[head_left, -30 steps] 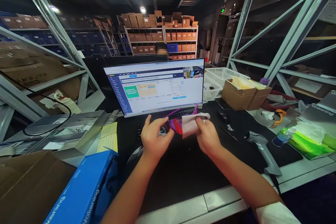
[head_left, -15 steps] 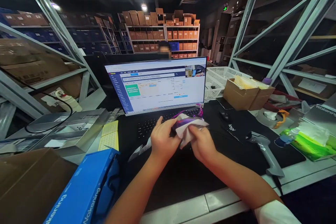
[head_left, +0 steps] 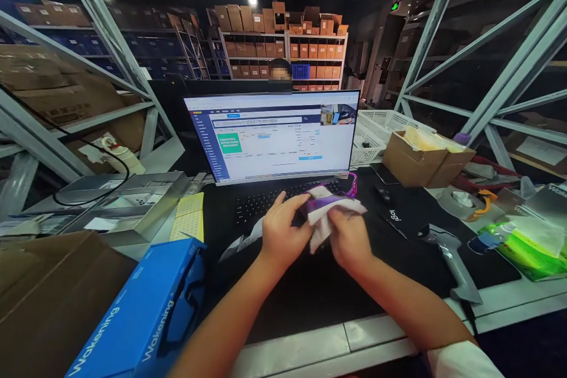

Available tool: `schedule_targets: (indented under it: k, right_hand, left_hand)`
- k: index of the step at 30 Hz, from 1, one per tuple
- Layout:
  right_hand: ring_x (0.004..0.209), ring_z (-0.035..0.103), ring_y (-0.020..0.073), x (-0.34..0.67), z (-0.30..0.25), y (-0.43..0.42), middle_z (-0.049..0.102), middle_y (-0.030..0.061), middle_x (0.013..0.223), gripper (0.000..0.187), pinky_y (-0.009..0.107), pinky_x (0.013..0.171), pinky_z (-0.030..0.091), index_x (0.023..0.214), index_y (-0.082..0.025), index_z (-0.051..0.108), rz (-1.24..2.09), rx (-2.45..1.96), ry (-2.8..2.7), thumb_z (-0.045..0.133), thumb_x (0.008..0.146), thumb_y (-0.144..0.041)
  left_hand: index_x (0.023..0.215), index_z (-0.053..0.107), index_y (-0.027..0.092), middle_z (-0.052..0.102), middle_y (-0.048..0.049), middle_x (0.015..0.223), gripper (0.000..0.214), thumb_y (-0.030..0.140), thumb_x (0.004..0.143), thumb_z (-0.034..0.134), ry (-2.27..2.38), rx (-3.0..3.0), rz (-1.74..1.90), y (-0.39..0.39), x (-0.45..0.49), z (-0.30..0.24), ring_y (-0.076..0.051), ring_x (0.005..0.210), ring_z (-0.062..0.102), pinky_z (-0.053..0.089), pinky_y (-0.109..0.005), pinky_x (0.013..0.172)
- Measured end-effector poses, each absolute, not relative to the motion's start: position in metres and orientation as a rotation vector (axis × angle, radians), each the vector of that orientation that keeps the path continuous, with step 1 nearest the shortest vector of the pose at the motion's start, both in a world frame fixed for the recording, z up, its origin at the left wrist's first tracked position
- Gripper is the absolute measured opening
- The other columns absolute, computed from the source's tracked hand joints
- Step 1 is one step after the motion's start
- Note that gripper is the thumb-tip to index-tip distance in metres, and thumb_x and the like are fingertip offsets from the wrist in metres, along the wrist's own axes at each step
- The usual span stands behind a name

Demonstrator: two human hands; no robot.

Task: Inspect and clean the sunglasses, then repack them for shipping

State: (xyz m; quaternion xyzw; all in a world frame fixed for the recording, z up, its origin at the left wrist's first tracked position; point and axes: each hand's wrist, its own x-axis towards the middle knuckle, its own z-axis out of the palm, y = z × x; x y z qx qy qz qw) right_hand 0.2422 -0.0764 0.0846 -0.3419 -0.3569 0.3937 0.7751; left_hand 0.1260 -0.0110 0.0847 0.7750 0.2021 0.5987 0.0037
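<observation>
In front of the monitor, my left hand (head_left: 284, 231) is closed around the left end of a pair of purple glasses (head_left: 318, 204), thumb and fingers pinching it. Its purple arm (head_left: 353, 184) sticks up at the right. A crumpled white wipe (head_left: 322, 231) is folded over the glasses and hangs below them. My right hand (head_left: 352, 241) presses the wipe against the glasses between thumb and fingers. Part of the glasses is hidden under the wipe. Both hands are above the black desk mat, just this side of the keyboard (head_left: 252, 205).
Behind the keyboard stands a monitor (head_left: 283, 150). A blue box (head_left: 137, 313) and yellow sheets (head_left: 188, 217) are at left. On the right lie a mouse (head_left: 381, 194), a barcode scanner (head_left: 454, 260), a tissue pack (head_left: 531, 251) and a cardboard box (head_left: 410, 159). A person sits beyond the monitor.
The view has shifted slightly, so the surroundings sit a little differently in the picture. Both hands keep hold of the glasses and wipe; the wipe's folds have changed a little.
</observation>
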Motion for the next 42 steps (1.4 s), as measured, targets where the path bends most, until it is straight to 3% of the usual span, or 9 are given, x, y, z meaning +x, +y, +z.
schedule_targets:
  k: [4, 9, 14, 19, 25, 30, 36, 39, 42]
  right_hand:
    - [0.080, 0.068, 0.0226, 0.263, 0.096, -0.072, 0.074, 0.0044, 0.081, 0.028, 0.038, 0.080, 0.056, 0.083, -0.018, 0.071, 0.770, -0.761, -0.671, 0.081, 0.074, -0.043]
    - [0.083, 0.070, 0.0212, 0.299, 0.111, -0.069, 0.073, 0.0022, 0.082, 0.026, 0.037, 0.080, 0.057, 0.083, -0.020, 0.067, 0.529, -0.749, -0.646, 0.080, 0.074, -0.041]
    - [0.078, 0.071, 0.0189, 0.346, 0.133, -0.081, 0.072, -0.0001, 0.079, 0.022, 0.033, 0.076, 0.058, 0.083, -0.020, 0.068, 0.149, -0.695, -0.714, 0.079, 0.075, -0.038]
    - [0.048, 0.062, 0.0196, 0.373, 0.128, -0.092, 0.069, 0.0044, 0.059, 0.040, 0.032, 0.050, 0.052, 0.082, -0.015, 0.075, 0.622, -0.965, -1.149, 0.074, 0.080, -0.055]
    - [0.063, 0.065, 0.0186, 0.340, 0.127, -0.087, 0.072, 0.0051, 0.068, 0.045, 0.031, 0.067, 0.053, 0.074, -0.016, 0.077, 1.084, -1.045, -1.687, 0.064, 0.090, -0.056]
    - [0.053, 0.061, 0.0173, 0.324, 0.129, -0.085, 0.063, 0.0019, 0.049, 0.055, 0.032, 0.066, 0.055, 0.063, -0.019, 0.072, 1.276, -0.988, -1.831, 0.048, 0.099, -0.053]
    - [0.068, 0.067, 0.0203, 0.335, 0.120, -0.079, 0.074, 0.0034, 0.072, 0.033, 0.034, 0.074, 0.055, 0.086, -0.018, 0.079, 1.465, -0.871, -1.563, 0.066, 0.085, -0.047]
    - [0.077, 0.069, 0.0232, 0.335, 0.118, -0.076, 0.076, 0.0069, 0.079, 0.037, 0.037, 0.082, 0.054, 0.084, -0.014, 0.079, 1.602, -0.815, -1.464, 0.066, 0.081, -0.049]
    - [0.072, 0.068, 0.0210, 0.331, 0.118, -0.075, 0.074, 0.0045, 0.074, 0.029, 0.035, 0.077, 0.054, 0.076, -0.015, 0.077, 1.598, -0.896, -1.401, 0.075, 0.074, -0.044]
  left_hand:
    - [0.107, 0.071, 0.019, 0.079, -0.0053, 0.103, 0.027, 0.019, 0.080, 0.067, 0.757, 2.201, 1.680, -0.004, 0.125, 0.089, -0.023, 0.094, 0.075, 0.050, -0.051, 0.108]
    - [0.104, 0.069, 0.018, 0.077, -0.0109, 0.106, 0.033, 0.035, 0.077, 0.076, 0.647, 1.535, 1.636, 0.022, 0.112, 0.091, -0.027, 0.104, 0.072, 0.056, -0.045, 0.097]
    - [0.112, 0.069, 0.022, 0.062, -0.0135, 0.139, 0.049, 0.056, 0.077, 0.075, 0.305, 1.315, 1.389, 0.022, 0.102, 0.100, -0.033, 0.137, 0.051, 0.050, -0.050, 0.107]
    - [0.115, 0.070, 0.024, 0.046, -0.0115, 0.155, 0.047, 0.058, 0.083, 0.068, 0.133, 1.332, 1.060, 0.007, 0.109, 0.100, -0.033, 0.149, 0.033, 0.042, -0.053, 0.114]
    - [0.100, 0.075, 0.024, 0.048, -0.0097, 0.154, 0.039, 0.054, 0.076, 0.077, 0.143, 1.258, 0.862, -0.005, 0.119, 0.090, -0.036, 0.140, 0.047, 0.043, -0.052, 0.111]
    - [0.099, 0.075, 0.023, 0.053, -0.0123, 0.148, 0.042, 0.052, 0.069, 0.082, 0.210, 1.187, 0.736, -0.012, 0.122, 0.091, -0.037, 0.122, 0.060, 0.049, -0.053, 0.102]
    - [0.096, 0.076, 0.021, 0.068, -0.0149, 0.124, 0.041, 0.051, 0.068, 0.081, 0.161, 1.145, 0.720, -0.012, 0.122, 0.090, -0.037, 0.113, 0.065, 0.049, -0.055, 0.101]
    - [0.102, 0.075, 0.023, 0.070, -0.0143, 0.118, 0.039, 0.049, 0.073, 0.078, 0.126, 1.148, 0.684, -0.010, 0.122, 0.087, -0.036, 0.113, 0.066, 0.048, -0.054, 0.103]
    - [0.110, 0.074, 0.023, 0.069, -0.0154, 0.120, 0.049, 0.052, 0.071, 0.079, 0.127, 1.180, 0.651, -0.008, 0.125, 0.083, -0.036, 0.113, 0.066, 0.049, -0.053, 0.102]
